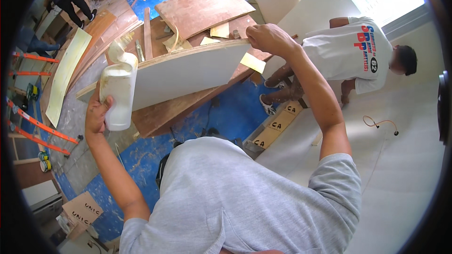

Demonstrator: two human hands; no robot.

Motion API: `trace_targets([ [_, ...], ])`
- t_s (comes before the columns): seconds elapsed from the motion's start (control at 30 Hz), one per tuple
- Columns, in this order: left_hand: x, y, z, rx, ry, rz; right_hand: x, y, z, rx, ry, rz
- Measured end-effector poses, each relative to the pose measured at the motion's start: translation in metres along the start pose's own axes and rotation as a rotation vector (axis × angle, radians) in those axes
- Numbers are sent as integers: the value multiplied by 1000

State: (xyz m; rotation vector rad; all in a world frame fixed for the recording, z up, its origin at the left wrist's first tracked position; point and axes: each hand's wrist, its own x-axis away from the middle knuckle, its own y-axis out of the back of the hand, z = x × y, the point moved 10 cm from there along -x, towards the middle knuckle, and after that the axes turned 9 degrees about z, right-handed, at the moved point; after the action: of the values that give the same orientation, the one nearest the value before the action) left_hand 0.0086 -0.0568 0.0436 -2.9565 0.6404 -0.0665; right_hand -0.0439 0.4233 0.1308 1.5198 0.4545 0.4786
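Head view, and your left hand (98,115) is wrapped around a white plastic bottle (119,96), thumb across its front, remaining fingers mostly hidden behind it. The base sits toward you and the stained nozzle (121,40) points away; gripping low on the body seems to leave that end free. Just beyond this grip, partly masked by the bottle, runs a long curved panel (188,75), tipped on edge with its pale face toward you.

Over at the far end of that panel, your right hand (273,40) has its fingers bent closed on the corner, pinching it, probably to stop the piece tipping; how hard they press, you can't tell from here. Just below that pinch hangs a pale yellow piece (253,62) against the panel. Past both grips, loose plywood (202,11) lies stacked, likely laid flat for stability. Right of your right hand, a co-worker (358,49) leans in a white shirt; blue floor covering (230,117) spreads below both grips.
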Motion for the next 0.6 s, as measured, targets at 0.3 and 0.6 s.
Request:
trace_targets([
  [0.3,2,9,10,13,13,-40,55,-23,-50,-189,-311,-301],
  [0.6,1,8,5,-40,25,-16,107,-71,-14,-936,-571,-162],
])
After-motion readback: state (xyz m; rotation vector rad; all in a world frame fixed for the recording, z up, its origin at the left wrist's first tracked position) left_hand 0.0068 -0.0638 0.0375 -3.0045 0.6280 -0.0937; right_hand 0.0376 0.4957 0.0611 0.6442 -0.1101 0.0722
